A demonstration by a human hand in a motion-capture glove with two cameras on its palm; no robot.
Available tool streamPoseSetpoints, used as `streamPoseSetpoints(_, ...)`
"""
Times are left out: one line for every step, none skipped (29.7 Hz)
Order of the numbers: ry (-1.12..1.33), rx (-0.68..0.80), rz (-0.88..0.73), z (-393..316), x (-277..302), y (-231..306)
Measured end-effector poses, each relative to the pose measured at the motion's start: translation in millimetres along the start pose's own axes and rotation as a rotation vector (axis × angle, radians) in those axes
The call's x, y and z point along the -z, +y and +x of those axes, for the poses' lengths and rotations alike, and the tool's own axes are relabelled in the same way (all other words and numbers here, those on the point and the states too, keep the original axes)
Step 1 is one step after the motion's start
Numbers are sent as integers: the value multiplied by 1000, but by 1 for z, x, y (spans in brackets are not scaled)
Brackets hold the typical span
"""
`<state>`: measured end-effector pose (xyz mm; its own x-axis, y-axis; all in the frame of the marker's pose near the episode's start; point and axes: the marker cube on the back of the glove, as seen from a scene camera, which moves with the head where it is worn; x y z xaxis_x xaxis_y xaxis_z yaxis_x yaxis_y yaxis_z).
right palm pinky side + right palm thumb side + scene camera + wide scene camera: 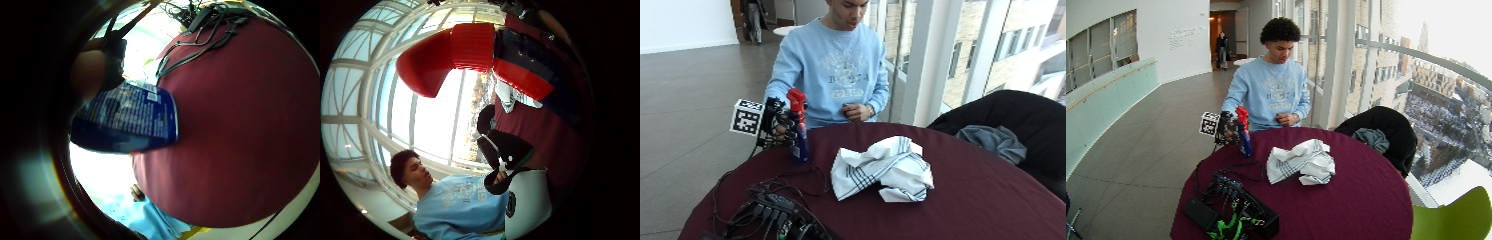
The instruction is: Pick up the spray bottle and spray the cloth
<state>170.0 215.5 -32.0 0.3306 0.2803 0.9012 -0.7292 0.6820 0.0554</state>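
No text can be read with certainty. The spray bottle (127,120) carries a blue label covered in white print, too blurred to make out. The person's light blue sweatshirt (840,65) bears a pale crest with lettering across the chest, but the letters cannot be told. A far wall (1186,37) shows faint lettering, likewise illegible.

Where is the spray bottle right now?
In the outside view, the spray bottle stands upright near the table edge closest to the person, gripped by the gloved right hand, apart from the crumpled cloth.
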Motion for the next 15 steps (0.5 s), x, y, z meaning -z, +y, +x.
streamPoseSetpoints(-7,-7,-1,0,-3,-4)
streamPoseSetpoints(-14,-15,-1,-1,-6,-8)
streamPoseSetpoints(-20,-21,1,-2,-9,-12)
streamPoseSetpoints(-26,-23,5,-2,-11,-14)
streamPoseSetpoints(-31,-19,10,-1,-13,-16)
streamPoseSetpoints(-36,-13,15,-1,-15,-17)
streamPoseSetpoints(-40,-5,22,0,-16,-17)
streamPoseSetpoints(-47,2,31,1,-16,-18)
streamPoseSetpoints(-57,9,43,2,-16,-19)
streamPoseSetpoints(-68,16,57,2,-17,-20)
streamPoseSetpoints(-80,23,72,2,-17,-22)
streamPoseSetpoints(-90,31,86,2,-17,-23)
streamPoseSetpoints(-99,37,97,2,-17,-25)
streamPoseSetpoints(-105,43,105,2,-17,-27)
streamPoseSetpoints(-109,47,110,2,-18,-28)
